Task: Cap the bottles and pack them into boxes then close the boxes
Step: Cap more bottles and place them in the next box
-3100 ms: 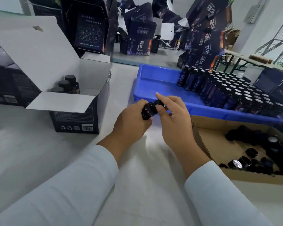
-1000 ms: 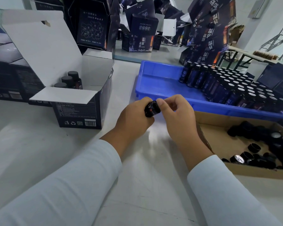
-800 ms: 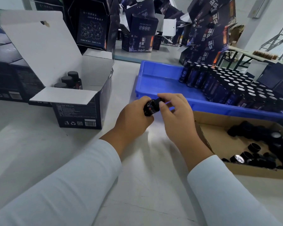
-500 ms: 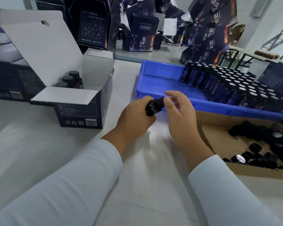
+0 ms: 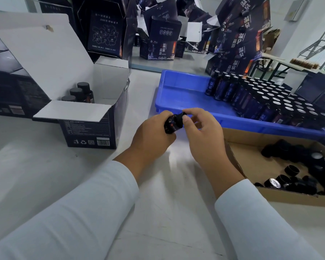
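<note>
Above the table (image 5: 45, 175), just in front of the blue tray (image 5: 178, 94): left hand (image 5: 150, 136) wrapped round small dark bottle (image 5: 172, 125), tilted; right hand (image 5: 203, 134) pinches its black cap (image 5: 180, 117). Open box (image 5: 90, 126) on the left holds capped bottles (image 5: 79, 91).

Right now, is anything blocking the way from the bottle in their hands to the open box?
Nothing visible does. The bottle, held by the left hand, faces bare table toward the open box; its top is open.
</note>
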